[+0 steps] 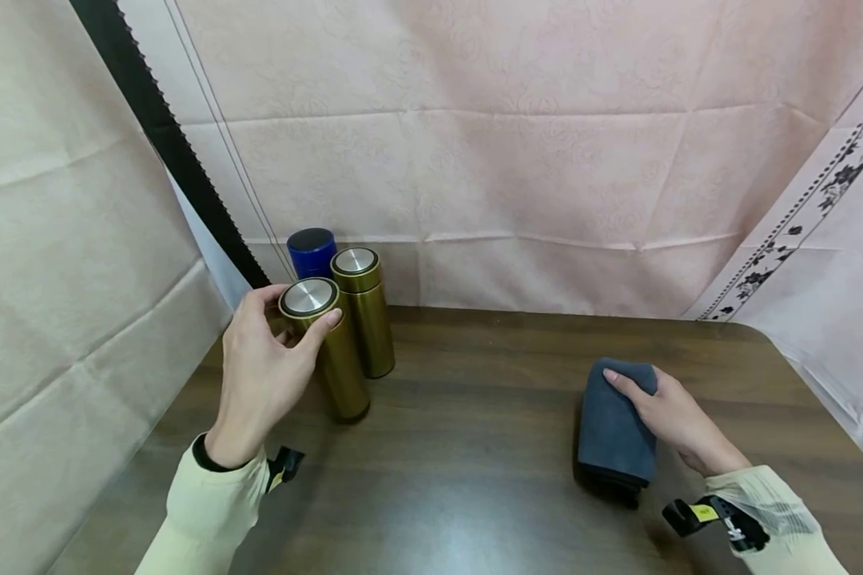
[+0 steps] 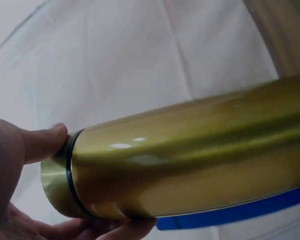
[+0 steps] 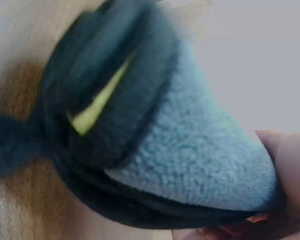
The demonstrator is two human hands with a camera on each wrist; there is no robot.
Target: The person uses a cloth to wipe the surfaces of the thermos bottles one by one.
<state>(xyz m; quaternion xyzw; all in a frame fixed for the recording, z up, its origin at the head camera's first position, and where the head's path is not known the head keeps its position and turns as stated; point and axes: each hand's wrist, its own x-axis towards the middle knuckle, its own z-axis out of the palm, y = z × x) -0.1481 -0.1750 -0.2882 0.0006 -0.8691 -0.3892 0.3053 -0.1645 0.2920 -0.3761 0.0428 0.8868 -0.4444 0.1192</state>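
Gripping the near gold flask (image 1: 341, 367) round its upper end, a person's left hand (image 1: 262, 371) is partly closed, thumb on one side, fingers on the other. This flask, silver-topped, is at ten o'clock from the middle of a brown wood-grain table (image 1: 460, 455); whether its base touches the surface is hard to tell. Just behind it, at twelve o'clock, is a blue container (image 1: 312, 255) with a dark top, partly hidden. At its one o'clock stands a second gold flask (image 1: 371, 319), upright. Well apart, at three o'clock on the table, a folded blue-grey cloth (image 1: 615, 423) is gripped at its far end by the right hand (image 1: 674, 414), thumb laid on top. At two o'clock hangs white fabric (image 1: 765, 263) bordered with black flowers.
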